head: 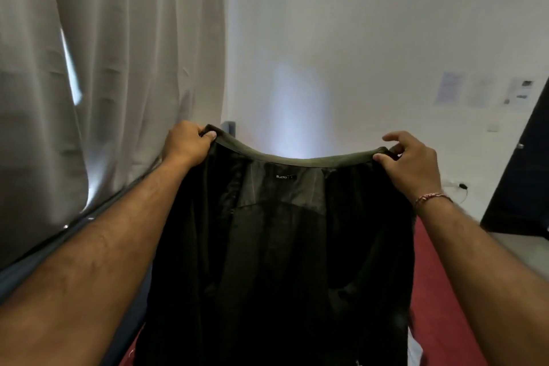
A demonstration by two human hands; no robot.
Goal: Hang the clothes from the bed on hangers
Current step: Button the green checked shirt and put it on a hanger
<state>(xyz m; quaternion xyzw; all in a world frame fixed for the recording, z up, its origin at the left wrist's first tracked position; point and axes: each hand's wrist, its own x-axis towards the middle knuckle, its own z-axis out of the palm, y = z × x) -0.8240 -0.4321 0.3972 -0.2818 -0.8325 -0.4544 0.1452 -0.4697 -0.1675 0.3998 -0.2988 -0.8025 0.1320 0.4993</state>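
Dark olive fabric garment [276, 261] hung mid-frame over the red bed [439, 300], collar stretched between both hands: left hand [185, 142] gripped, right hand [411, 160] pinched. Looked soft, limp, light; best held at shoulders.

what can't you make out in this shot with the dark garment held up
Head view:
- Hangers: none in frame.
- Dark garment: its lower part is cut off by the bottom edge; too dark to tell what kind it is.
- Bed: mostly hidden behind the garment.
- Papers on the wall: too blurred and small to read.
- Label: blurred, lettering unsure.
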